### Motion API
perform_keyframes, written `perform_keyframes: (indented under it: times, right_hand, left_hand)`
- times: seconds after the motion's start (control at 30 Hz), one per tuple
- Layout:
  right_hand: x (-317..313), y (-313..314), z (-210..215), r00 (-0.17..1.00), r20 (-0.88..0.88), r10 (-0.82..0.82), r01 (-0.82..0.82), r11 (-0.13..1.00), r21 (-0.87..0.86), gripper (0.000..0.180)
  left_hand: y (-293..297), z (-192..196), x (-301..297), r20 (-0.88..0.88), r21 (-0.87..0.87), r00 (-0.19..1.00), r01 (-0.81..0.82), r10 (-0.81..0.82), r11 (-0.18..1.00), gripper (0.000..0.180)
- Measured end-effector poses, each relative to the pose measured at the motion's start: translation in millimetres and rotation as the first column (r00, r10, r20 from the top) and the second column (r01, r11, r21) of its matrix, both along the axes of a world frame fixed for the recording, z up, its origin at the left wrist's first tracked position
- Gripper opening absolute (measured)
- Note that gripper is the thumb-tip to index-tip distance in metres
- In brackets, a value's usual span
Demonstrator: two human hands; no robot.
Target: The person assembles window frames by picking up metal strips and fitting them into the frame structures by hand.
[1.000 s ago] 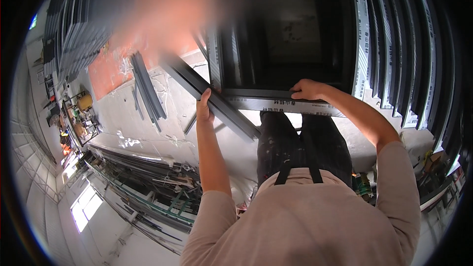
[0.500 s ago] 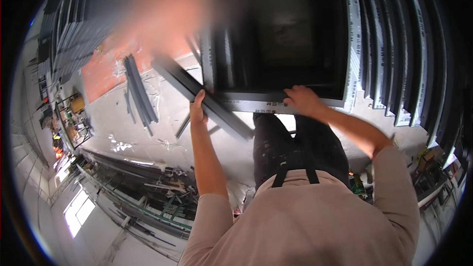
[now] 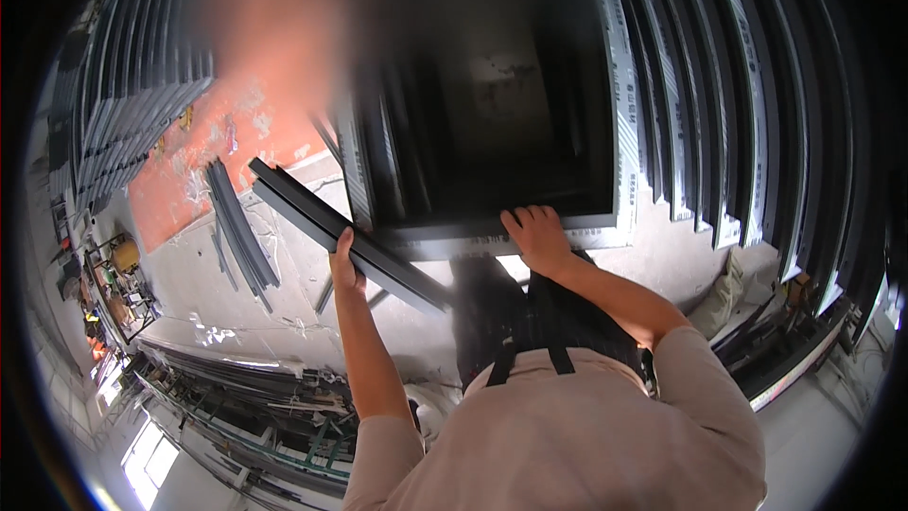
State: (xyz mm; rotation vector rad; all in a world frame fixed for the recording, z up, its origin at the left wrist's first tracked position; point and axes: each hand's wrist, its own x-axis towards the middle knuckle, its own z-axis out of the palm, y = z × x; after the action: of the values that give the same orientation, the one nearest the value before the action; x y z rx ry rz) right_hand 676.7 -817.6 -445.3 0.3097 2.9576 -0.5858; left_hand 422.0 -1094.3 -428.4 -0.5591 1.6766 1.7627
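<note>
My left hand [image 3: 347, 265] is closed around a dark grey metal profile [image 3: 295, 206], which lies slanting across the left side of the view. Two long dark faces show along it, and I cannot tell whether they are one bar or two together. In front of me stands a large dark rectangular frame [image 3: 463, 247] with silver printed film on its edges. Over its near rail my right hand [image 3: 541, 240] rests with fingers curled onto the edge. The profile passes close to the frame's near left corner; whether they touch is unclear.
Several loose grey profiles [image 3: 244, 232] lie on the floor to the left, by an orange-red patch [image 3: 170, 194]. Film-edged frames [image 3: 747, 114] stand in a row at right, and more frames [image 3: 142, 85] at far left. A rack of long stock [image 3: 246, 397] runs behind on the left.
The whole scene has shifted left and down in the view. Both hands keep their hold, and the profile stays in about the same place beside the frame.
</note>
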Motion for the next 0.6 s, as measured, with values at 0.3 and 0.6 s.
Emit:
perform_keyframes:
  times: [0.3, 0.6]
  right_hand:
    - [-67.0, 105.5, -1.1, 0.999, 0.032, -0.032, 0.031, 0.999, 0.015, 0.069]
    - [-108.4, 146.3, 39.0, 0.976, 0.177, -0.124, 0.095, 0.982, 0.164, 0.074]
  left_hand:
    - [81.4, -8.0, -50.4, -0.082, 0.176, 0.995, 0.062, -0.049, 0.982, 0.041]
    - [146.0, 52.7, -30.3, -0.154, -0.012, 0.96, 0.234, -0.233, 0.972, 0.033]
